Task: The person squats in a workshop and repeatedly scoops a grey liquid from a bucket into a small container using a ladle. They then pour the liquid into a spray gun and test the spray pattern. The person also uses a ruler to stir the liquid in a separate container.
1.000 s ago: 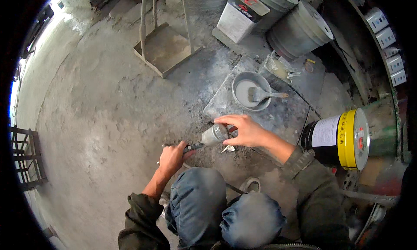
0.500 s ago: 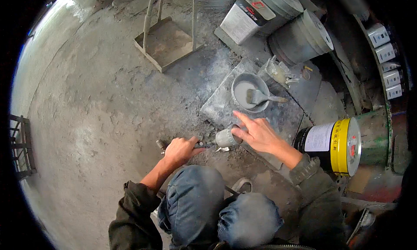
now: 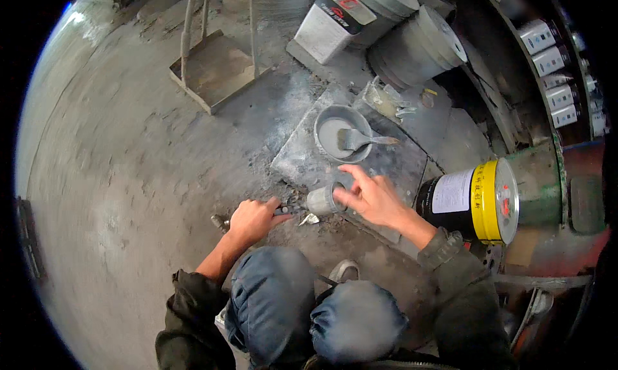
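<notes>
My left hand [image 3: 253, 221] is closed around what looks like a spray gun [image 3: 221, 222]; its metal fitting sticks out on the left, and most of the body is hidden by my fingers. At its other end a grey cup [image 3: 320, 201] lies tilted on its side, its rim to the right. Beside that rim is my right hand [image 3: 376, 199], index finger stretched out and fingers apart; the thumb overlaps the rim, and whether it touches is unclear. Just beyond sits a grey bowl [image 3: 318, 138] of pale grey liquid, with a paintbrush [image 3: 356, 140] resting across it.
A black and yellow drum [image 3: 486, 199] lies at the right. Farther off are a rectangular can [image 3: 327, 30], grey metal drums [image 3: 418, 48] and a tray with upright bars [image 3: 211, 103]. A pale crumpled scrap [image 3: 309, 219] lies below the cup. White cans [image 3: 552, 61] line a shelf.
The whole view has shifted, so the scene sits farther left in the picture. Both hands keep nearly the same places around the spray gun and its cup; the right fingers have moved slightly.
</notes>
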Demonstrator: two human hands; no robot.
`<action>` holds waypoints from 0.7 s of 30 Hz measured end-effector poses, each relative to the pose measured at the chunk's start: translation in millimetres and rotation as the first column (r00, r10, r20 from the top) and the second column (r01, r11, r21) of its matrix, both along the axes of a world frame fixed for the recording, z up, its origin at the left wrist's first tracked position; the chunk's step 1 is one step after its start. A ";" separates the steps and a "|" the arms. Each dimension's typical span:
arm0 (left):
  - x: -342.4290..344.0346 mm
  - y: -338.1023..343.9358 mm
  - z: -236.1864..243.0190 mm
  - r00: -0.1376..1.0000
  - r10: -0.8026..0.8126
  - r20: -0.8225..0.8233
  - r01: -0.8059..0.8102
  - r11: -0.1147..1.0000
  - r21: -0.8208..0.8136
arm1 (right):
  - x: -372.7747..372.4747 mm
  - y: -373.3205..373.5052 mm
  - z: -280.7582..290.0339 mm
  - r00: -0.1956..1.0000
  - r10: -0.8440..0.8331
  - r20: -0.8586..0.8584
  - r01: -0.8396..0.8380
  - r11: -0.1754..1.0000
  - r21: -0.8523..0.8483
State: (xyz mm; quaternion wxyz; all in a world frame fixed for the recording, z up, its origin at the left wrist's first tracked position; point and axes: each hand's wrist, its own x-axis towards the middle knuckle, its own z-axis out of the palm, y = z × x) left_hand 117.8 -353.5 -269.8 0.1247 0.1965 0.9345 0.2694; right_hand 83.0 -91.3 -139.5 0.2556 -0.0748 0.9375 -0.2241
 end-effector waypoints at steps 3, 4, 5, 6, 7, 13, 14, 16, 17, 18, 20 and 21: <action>0.5 3.4 1.7 0.999 0.003 -0.042 -0.002 1.000 0.023 | 7.9 8.9 0.6 0.936 0.087 -0.340 -0.150 0.975 -0.164; -1.5 4.9 1.7 0.999 0.003 -0.049 -0.001 0.999 0.037 | 7.4 10.4 0.9 0.945 0.097 -0.313 -0.163 0.967 -0.195; -3.1 6.9 2.5 0.998 0.002 -0.055 0.001 0.999 0.051 | 7.2 11.6 0.9 0.953 0.107 -0.282 -0.175 0.958 -0.227; -3.8 8.6 4.8 0.998 -0.008 -0.055 0.011 0.999 0.039 | 8.0 12.3 2.1 0.975 0.082 -0.207 -0.115 0.982 -0.151; -5.0 8.1 9.3 0.998 -0.017 -0.057 0.018 1.000 0.026 | 7.1 10.9 2.5 0.989 0.051 -0.136 -0.061 0.995 -0.073; -12.3 1.8 15.7 0.998 -0.004 -0.060 0.006 0.999 0.035 | 10.2 3.0 8.6 0.930 0.099 -0.353 -0.187 0.956 -0.226; -15.0 3.0 20.4 0.998 -0.013 -0.064 0.015 1.000 0.027 | 11.1 3.7 10.1 0.949 0.073 -0.305 -0.141 0.968 -0.209; -20.1 14.1 37.3 0.999 -0.013 -0.050 0.013 1.000 -0.003 | 17.6 15.5 9.4 0.954 -0.028 -0.298 -0.037 0.977 -0.211; -24.4 24.9 45.2 0.999 -0.028 -0.047 0.028 1.000 -0.005 | 19.5 23.7 3.3 0.936 -0.096 -0.339 0.020 0.975 -0.221; -22.5 28.2 43.6 0.997 0.027 -0.079 -0.022 0.998 0.062 | 23.4 33.2 -6.3 0.909 -0.172 -0.379 0.086 0.969 -0.233; -29.4 44.4 54.1 0.991 0.128 0.023 -0.130 0.969 0.210 | 34.5 33.1 4.4 0.782 -0.553 -0.289 0.407 0.803 -0.435; -33.0 52.4 58.9 0.989 0.139 0.050 -0.148 0.913 0.380 | 43.2 28.1 -4.2 0.729 -0.600 -0.329 0.453 0.784 -0.425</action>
